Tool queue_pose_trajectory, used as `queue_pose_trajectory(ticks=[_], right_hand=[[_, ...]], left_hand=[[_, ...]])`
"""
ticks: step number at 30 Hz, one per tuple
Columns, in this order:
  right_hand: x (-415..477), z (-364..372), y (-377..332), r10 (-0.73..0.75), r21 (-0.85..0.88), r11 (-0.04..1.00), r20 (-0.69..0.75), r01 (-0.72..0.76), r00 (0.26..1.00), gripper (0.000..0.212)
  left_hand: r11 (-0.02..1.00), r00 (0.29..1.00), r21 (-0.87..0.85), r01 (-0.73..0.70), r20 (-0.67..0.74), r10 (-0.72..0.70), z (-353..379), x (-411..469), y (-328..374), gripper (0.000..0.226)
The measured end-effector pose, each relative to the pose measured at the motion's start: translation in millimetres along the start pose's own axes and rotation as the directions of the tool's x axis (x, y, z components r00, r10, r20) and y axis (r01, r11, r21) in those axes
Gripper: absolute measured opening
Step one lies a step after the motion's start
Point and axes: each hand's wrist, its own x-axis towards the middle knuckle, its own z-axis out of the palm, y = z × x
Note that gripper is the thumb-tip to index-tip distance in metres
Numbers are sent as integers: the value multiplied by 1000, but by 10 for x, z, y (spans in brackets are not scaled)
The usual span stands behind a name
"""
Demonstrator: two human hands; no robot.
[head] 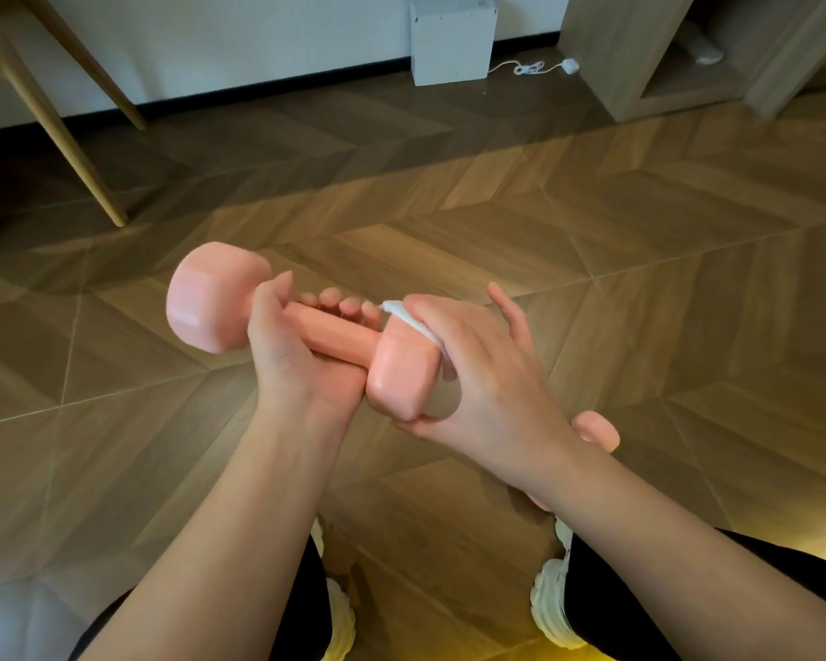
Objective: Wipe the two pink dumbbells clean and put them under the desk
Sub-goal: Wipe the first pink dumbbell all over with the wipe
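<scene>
A pink dumbbell [211, 302] hangs in the air in front of me, held level over the wooden floor. My left hand [292, 345] grips its handle from below, fingers curled round the bar. My right hand [473, 369] wraps round the near end weight and presses a white cloth [408, 317] against it; most of the cloth is hidden under the palm. A second pink dumbbell [597, 429] lies on the floor behind my right forearm, with only parts of it showing.
Slanted wooden desk legs [53, 126] stand at the far left. A white box [451, 40] and a white cable with plug [535, 68] sit by the wall. A wooden cabinet [640, 54] is at the back right. My knees and white shoes [551, 593] are below.
</scene>
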Motion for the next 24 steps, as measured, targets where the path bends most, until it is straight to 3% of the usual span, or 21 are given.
queue_pose_trajectory(ticks=[5,10,16,21,24], right_hand=[[-35,70,0,-179,-147,974,-31,173,983,83],[-20,87,-29,31,-55,998,54,-28,998,99],[-38,43,-63,-121,20,993,81,120,989,83],[-15,7,-57,12,75,997,133,-22,991,92],[-23,17,-62,-59,86,995,88,51,994,82]], left_hand=[[1000,995,20,-3,-104,5,-35,18,17,35],[995,997,85,-49,-58,54,-33,9,88,32],[997,998,64,-49,-35,51,-82,13,110,32],[997,999,71,-38,-33,40,-67,21,76,33],[997,999,68,-38,-26,40,-79,51,73,32]])
